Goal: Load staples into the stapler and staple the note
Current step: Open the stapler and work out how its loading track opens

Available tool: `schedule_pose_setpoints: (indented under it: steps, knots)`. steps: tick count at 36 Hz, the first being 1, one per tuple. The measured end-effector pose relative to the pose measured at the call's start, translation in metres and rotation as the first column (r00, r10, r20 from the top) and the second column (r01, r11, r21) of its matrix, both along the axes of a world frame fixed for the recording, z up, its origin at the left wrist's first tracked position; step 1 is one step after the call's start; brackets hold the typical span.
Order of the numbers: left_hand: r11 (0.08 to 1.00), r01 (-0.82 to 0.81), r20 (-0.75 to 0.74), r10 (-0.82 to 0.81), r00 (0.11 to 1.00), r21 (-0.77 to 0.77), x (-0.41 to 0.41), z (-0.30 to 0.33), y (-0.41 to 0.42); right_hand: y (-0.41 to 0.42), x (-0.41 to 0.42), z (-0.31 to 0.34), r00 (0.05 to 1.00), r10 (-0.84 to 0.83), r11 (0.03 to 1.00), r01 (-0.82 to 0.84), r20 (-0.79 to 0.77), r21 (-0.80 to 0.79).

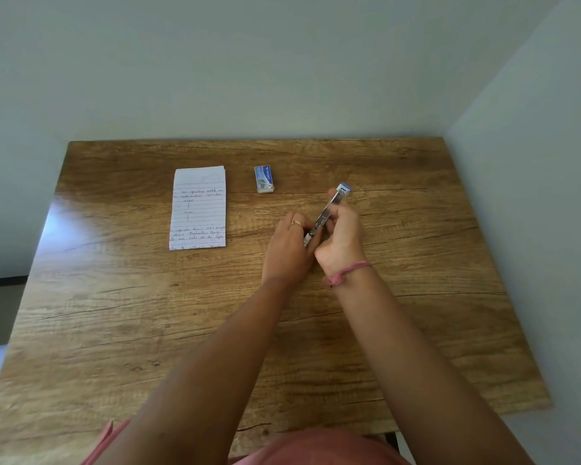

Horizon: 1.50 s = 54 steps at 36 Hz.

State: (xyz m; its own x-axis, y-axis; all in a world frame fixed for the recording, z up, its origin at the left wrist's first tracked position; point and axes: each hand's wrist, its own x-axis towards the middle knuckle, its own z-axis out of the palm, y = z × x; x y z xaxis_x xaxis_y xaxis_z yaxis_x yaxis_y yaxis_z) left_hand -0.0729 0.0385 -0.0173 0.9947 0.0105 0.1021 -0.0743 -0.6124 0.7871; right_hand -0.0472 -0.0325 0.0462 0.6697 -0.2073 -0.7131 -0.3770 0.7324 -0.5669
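A small metal stapler point(327, 209) with a blue tip is held tilted above the wooden table point(148, 313), right of centre. My right hand point(341, 238) grips its upper part, fingers curled round it. My left hand point(287, 248) pinches its lower end. A small blue-and-white staple box point(264, 179) lies on the table behind the hands. The note point(198, 208), lined white paper with handwriting, lies flat to the left. Whether staples are in the stapler cannot be seen.
The table stands in a corner, with one wall point(282, 62) behind it and another along its right edge. A pink thread is tied round my right wrist point(348, 271). A ring is on a finger of my left hand.
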Motion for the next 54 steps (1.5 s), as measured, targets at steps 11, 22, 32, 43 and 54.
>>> schedule_pose_setpoints:
  steps: [11, 22, 32, 43, 54]
  knots:
    - [1.0, -0.015, 0.033, 0.015, 0.999, 0.006, -0.001, -0.001, -0.001, -0.022, -0.012, -0.012, 0.964, 0.246, 0.943, -0.213, 0.103, -0.257]
    - [1.0, -0.021, 0.077, 0.02, 0.997, 0.011, -0.001, -0.002, -0.001, -0.059, -0.02, -0.022, 0.856, 0.506, 0.711, -0.345, 0.105, -0.613]
    - [0.999, -0.03, 0.004, 0.03, 1.0, -0.025, -0.002, -0.003, -0.001, -0.047, -0.012, -0.03, 0.854, 0.49, 0.69, -0.254, 0.178, -0.678]
    - [0.999, 0.054, 0.034, -0.054, 0.998, -0.004, -0.01, 0.008, 0.003, -0.076, -0.004, -0.037, 0.816, 0.506, 0.833, -0.377, 0.281, -0.406]
    - [0.995, -0.083, -0.227, 0.069, 0.972, -0.055, 0.002, 0.027, 0.003, -0.109, -0.009, -0.044, 0.71, 0.636, 0.741, -0.451, 0.303, -0.497]
